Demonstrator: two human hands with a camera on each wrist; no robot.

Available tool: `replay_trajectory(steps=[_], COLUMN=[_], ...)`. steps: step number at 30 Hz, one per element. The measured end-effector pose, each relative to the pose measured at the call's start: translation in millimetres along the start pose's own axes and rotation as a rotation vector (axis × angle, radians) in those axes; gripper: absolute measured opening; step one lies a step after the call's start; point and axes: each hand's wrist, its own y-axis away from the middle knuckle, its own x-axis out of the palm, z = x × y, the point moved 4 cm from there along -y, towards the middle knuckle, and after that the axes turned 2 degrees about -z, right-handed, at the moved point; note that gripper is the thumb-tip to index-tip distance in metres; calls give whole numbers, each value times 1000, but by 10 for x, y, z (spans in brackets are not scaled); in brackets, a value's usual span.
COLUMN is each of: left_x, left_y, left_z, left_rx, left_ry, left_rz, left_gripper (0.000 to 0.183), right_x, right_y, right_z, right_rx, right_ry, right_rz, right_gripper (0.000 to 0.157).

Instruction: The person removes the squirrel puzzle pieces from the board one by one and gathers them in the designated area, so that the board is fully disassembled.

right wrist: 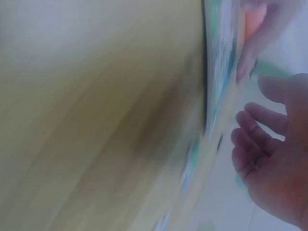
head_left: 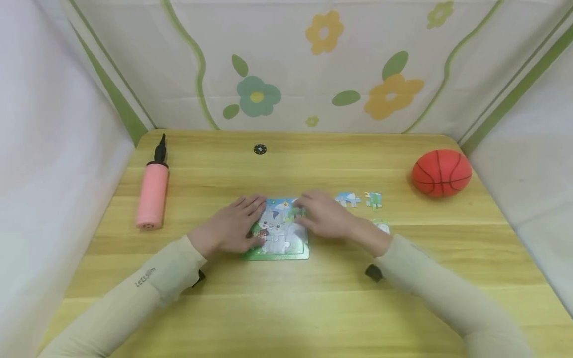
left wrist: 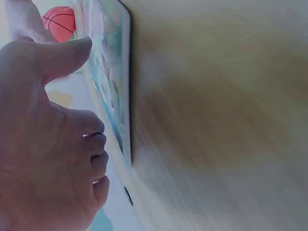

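A jigsaw puzzle (head_left: 275,231) showing a grey cartoon animal lies in a green-edged tray (head_left: 282,256) at the middle of the table. My left hand (head_left: 235,226) rests on its left side, thumb over the lower left pieces. In the left wrist view the thumb reaches out above the tray (left wrist: 126,86). My right hand (head_left: 326,216) is over the upper right part, fingertips by a green piece (head_left: 293,214). The right wrist view has those fingers (right wrist: 252,132) loosely bent, thumb apart, with nothing visible between them. Whether they touch the puzzle is unclear.
Loose puzzle pieces (head_left: 348,199) lie right of the tray, one (head_left: 381,227) partly behind my right forearm. A pink hand pump (head_left: 153,196) lies at the left, a red toy basketball (head_left: 441,173) at the right. A black poker chip (head_left: 260,149) lies toward the back.
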Motion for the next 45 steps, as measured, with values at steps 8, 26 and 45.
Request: replay_trajectory(steps=[8, 26, 45], left_x=[59, 80, 101], left_y=[27, 32, 19], left_z=[35, -6, -75], left_rx=[-1, -25, -72], left_ry=[22, -23, -143], left_rz=[42, 76, -37], left_gripper=[92, 91, 85], right_x=[328, 389, 396], right_y=[-331, -447, -427], right_z=[264, 340, 341], right_rx=[35, 175, 195], right_ry=[60, -90, -172], right_rz=[106, 124, 134], right_gripper=[52, 50, 49])
